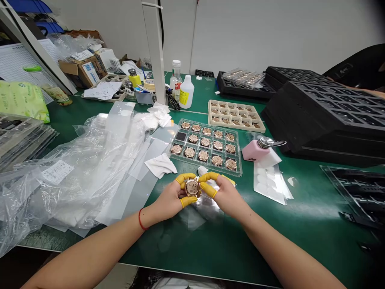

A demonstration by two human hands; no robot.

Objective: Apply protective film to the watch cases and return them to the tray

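A round rose-gold watch case point(192, 187) is held up in front of me, its marked face toward the camera. My left hand point(176, 196) grips it from the left with yellow finger cots on the fingertips. From the right, my right hand point(221, 192), also in yellow finger cots, pinches at the case's edge. Just beyond lies a clear plastic tray point(207, 146) of similar watch cases, with one dark compartment bare at its left. Under my hands is some crumpled clear film point(209, 204).
Plastic bags point(81, 176) and sheets spread over the left side. A pink pump bottle point(255, 150) stands right of the tray, with a beige tray point(236, 115) behind it. Black foam trays point(325, 124) are stacked at right. A white bottle point(187, 92) stands near the post point(155, 52).
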